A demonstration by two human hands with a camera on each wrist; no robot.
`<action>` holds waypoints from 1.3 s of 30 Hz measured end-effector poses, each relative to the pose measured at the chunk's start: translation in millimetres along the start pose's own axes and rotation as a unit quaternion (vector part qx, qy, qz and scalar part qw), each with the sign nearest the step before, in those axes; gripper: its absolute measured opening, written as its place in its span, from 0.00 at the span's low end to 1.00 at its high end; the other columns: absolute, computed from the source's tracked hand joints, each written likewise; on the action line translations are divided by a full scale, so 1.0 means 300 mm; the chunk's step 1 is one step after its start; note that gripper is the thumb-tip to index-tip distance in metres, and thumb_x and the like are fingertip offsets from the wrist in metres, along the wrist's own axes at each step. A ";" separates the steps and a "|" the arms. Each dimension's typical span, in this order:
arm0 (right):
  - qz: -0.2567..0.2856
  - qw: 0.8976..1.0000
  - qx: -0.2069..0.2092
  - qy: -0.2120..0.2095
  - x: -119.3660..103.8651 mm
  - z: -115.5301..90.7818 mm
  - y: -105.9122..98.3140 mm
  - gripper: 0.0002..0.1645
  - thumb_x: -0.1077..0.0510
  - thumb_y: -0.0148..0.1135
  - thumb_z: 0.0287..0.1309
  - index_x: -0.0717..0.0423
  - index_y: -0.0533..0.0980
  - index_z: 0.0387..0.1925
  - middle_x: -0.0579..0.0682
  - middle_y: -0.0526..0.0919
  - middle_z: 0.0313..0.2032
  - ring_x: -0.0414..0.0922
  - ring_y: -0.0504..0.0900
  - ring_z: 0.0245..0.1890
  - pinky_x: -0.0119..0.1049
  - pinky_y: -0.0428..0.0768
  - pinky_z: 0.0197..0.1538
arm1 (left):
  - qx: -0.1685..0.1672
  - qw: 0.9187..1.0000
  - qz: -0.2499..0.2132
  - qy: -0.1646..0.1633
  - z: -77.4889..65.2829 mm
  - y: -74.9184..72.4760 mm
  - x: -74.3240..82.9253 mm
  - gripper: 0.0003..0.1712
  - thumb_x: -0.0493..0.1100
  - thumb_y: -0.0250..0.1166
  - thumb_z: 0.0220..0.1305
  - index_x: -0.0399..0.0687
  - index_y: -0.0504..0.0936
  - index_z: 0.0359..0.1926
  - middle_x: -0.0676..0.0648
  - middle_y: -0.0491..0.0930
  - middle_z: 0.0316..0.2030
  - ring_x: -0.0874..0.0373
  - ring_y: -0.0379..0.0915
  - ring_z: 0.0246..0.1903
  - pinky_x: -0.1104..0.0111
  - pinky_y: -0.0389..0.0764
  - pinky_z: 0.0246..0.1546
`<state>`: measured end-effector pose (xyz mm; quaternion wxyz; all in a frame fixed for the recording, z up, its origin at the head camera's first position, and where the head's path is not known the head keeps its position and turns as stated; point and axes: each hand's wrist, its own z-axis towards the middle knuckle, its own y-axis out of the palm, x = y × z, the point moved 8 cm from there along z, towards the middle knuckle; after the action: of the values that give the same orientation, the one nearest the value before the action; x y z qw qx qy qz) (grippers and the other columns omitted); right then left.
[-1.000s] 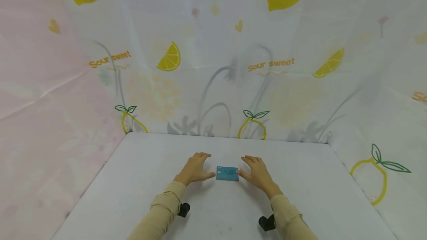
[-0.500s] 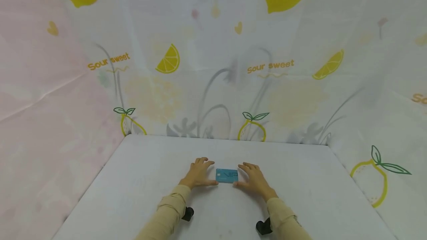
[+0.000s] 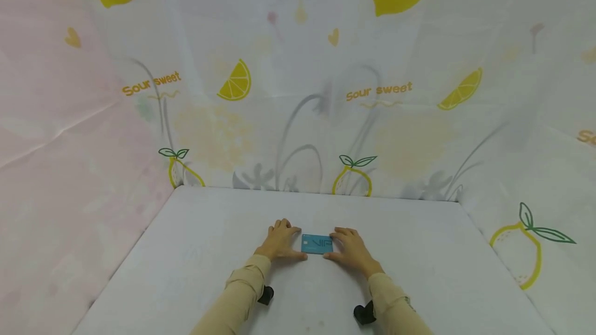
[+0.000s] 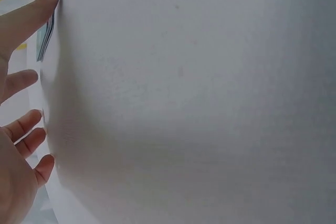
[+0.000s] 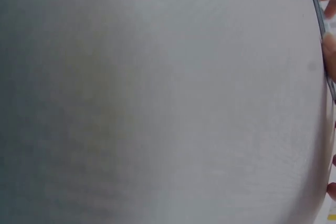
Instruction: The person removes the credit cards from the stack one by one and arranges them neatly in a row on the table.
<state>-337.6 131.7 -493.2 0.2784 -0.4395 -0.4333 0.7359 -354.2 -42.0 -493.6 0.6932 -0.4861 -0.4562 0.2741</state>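
A blue card stack (image 3: 316, 244) marked "VIP" lies flat on the white table; its layered edge shows in the left wrist view as a thin stack (image 4: 47, 38). My left hand (image 3: 280, 242) is at its left end, thumb on the near edge and forefinger just off the far left corner. Across from it, my right hand (image 3: 350, 250) has its thumb at the near right corner and its forefinger at the far right corner. The right wrist view catches that thumb (image 5: 330, 53) against the stack's edge. Both hands have thumb and fingers spread apart.
The white table (image 3: 209, 221) meets a fabric backdrop (image 3: 288, 133) printed with lemons and "Sour sweet". Pink fabric (image 3: 70, 195) rises at the left, and more printed fabric (image 3: 521, 169) at the right. Black wrist fittings (image 3: 364, 314) sit under the sleeves.
My left hand has moved right, up to the card stack's left end. My right hand has shifted slightly left and nearer, its thumb now at the near edge. The stack stays about where it was.
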 end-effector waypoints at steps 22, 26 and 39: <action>-0.051 0.998 -0.036 0.009 -0.006 0.014 0.031 0.32 0.45 0.68 0.50 0.63 0.72 0.49 0.60 0.74 0.55 0.59 0.69 0.56 0.60 0.67 0.54 | 0.011 1.000 0.002 0.005 0.020 0.013 0.021 0.38 0.61 0.74 0.41 0.46 0.80 0.52 0.43 0.66 0.38 0.51 0.59 0.40 0.57 0.62 0.38; -0.078 0.996 -0.039 0.005 -0.017 0.012 0.038 0.32 0.45 0.65 0.53 0.64 0.70 0.51 0.61 0.73 0.55 0.59 0.69 0.56 0.59 0.68 0.53 | 0.017 1.000 0.015 0.010 0.023 0.016 0.026 0.38 0.62 0.73 0.41 0.46 0.80 0.52 0.44 0.65 0.37 0.52 0.57 0.38 0.59 0.60 0.35; -0.053 0.997 -0.062 0.011 -0.028 0.011 0.046 0.33 0.50 0.64 0.57 0.64 0.65 0.57 0.63 0.72 0.56 0.59 0.69 0.57 0.60 0.67 0.53 | 0.029 0.999 0.006 0.013 0.028 0.015 0.042 0.31 0.59 0.75 0.41 0.49 0.79 0.45 0.44 0.66 0.37 0.51 0.60 0.39 0.58 0.63 0.36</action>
<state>-337.3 117.3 -501.2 0.2942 -0.4399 -0.4977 0.6872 -356.1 -26.4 -492.0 0.7111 -0.4717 -0.4361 0.2857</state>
